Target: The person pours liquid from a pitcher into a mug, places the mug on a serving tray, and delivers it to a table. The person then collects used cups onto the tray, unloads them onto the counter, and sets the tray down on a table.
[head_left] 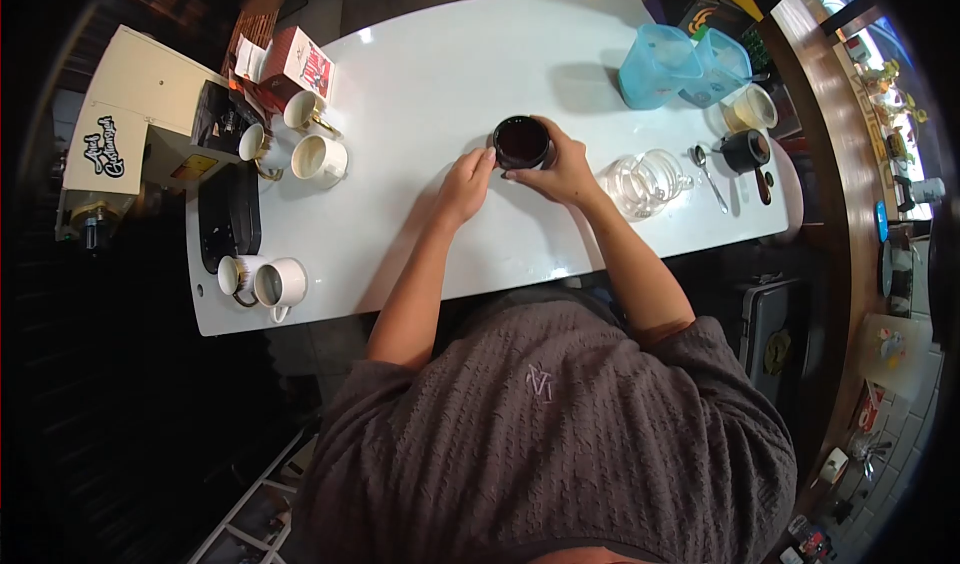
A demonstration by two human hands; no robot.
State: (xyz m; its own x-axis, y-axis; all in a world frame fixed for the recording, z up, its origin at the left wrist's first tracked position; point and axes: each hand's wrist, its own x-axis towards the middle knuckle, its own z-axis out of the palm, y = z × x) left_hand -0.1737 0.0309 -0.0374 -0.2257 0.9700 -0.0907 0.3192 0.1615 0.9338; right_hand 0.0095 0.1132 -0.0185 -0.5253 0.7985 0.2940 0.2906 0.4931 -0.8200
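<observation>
A round black cup [522, 142] with dark contents stands between my hands over the white table [420, 94]. My right hand [562, 167] wraps round its right side, thumb at the near edge. The fingers of my left hand [467, 186] are together and rest against the cup's left side. To the right of my right hand sits a clear glass vessel [643, 184], with a metal spoon [709, 178] beyond it.
White mugs [319, 161] and a red-and-white box [298, 66] are on the left. More mugs [281, 283] stand at the near left corner. Blue translucent pitchers [660, 67] are at the back right, near a small black pitcher [744, 151]. A cream machine [105, 154] is far left.
</observation>
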